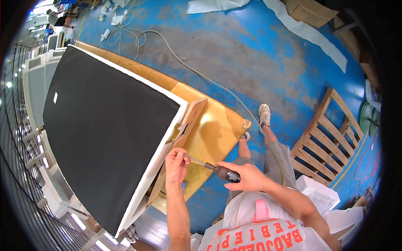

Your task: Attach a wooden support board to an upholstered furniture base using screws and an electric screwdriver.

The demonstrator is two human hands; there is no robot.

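My right hand (249,178) is wrapped round the dark body of a power screwdriver (222,170), held nearly level in front of my waist. Its long thin bit (195,160) points left. At the bit's far end the fingers of my left hand (177,165) are pinched together; whether a screw is between them is too small to tell. That hand is beside the wooden edge board (193,116) of a large panel covered in black fabric (109,113), with white padding (138,196) along its rim.
Under the panel is a bench with a worn yellow-brown top (215,134). A grey hose (201,75) runs across the blue floor toward my legs. To the right lies a slatted wooden pallet (326,144). White sheeting (305,35) and cardboard (312,12) are at the far right.
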